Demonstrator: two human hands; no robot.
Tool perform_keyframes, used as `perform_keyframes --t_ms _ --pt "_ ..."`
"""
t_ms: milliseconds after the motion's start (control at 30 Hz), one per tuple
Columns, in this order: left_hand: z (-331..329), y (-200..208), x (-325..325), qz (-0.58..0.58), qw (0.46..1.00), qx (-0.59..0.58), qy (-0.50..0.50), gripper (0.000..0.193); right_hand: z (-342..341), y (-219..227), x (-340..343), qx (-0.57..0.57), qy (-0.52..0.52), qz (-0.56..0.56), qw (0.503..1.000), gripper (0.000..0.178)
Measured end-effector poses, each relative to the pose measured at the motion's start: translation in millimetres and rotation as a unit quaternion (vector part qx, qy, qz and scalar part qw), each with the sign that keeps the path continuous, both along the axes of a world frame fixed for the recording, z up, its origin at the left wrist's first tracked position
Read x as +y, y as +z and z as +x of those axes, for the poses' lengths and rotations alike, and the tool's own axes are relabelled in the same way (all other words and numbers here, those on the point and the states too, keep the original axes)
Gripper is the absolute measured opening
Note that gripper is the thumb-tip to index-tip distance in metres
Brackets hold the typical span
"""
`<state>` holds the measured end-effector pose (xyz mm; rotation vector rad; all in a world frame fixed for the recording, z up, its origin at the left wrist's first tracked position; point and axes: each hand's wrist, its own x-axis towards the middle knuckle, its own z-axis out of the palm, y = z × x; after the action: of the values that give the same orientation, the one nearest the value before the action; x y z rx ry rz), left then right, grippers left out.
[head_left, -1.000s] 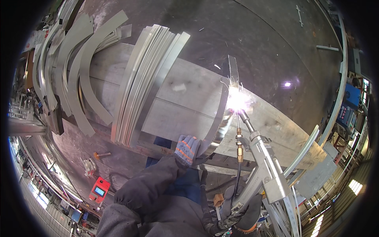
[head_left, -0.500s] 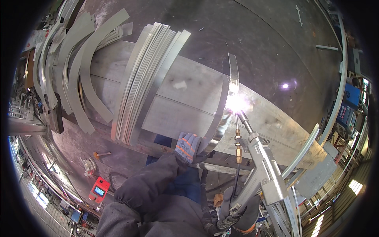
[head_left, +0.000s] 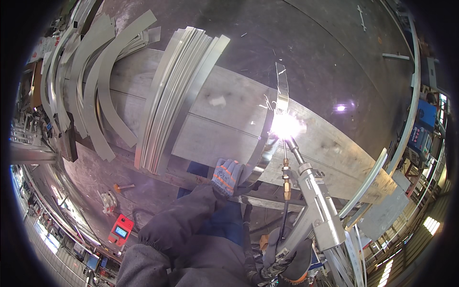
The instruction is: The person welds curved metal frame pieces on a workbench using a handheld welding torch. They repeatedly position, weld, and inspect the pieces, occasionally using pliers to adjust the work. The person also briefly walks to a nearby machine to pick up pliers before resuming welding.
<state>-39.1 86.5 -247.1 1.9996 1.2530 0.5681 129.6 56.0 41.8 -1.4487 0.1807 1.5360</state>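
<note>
We hold the curved metal strip (head_left: 267,143) upright on the steel plate (head_left: 224,124) with our gloved left hand (head_left: 226,176) closed on its lower end; our right hand (head_left: 287,256) grips the welding torch (head_left: 313,196) — best kept steady at the bright seam. A red box-shaped device (head_left: 120,230) sits low left.

Left glove (head_left: 226,175): grey-blue, orange stripes. Curved strips (head_left: 179,95): bare silver-grey. Welding torch (head_left: 318,203): silver body, brass fitting; arc (head_left: 284,126) white-violet.
</note>
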Motion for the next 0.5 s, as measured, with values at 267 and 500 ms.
perform_keyframes --t_ms 267,500 --pt "-1.2 -0.2 2.9 0.010 1.000 -0.008 0.005 0.064 -4.4 5.3 3.7 0.013 -0.033 -0.034 0.999 0.075" --pt "-2.4 5.4 4.9 -0.013 1.000 0.003 -0.008 0.069 -4.3 6.1 -3.3 0.018 -0.011 -0.023 1.000 0.076"
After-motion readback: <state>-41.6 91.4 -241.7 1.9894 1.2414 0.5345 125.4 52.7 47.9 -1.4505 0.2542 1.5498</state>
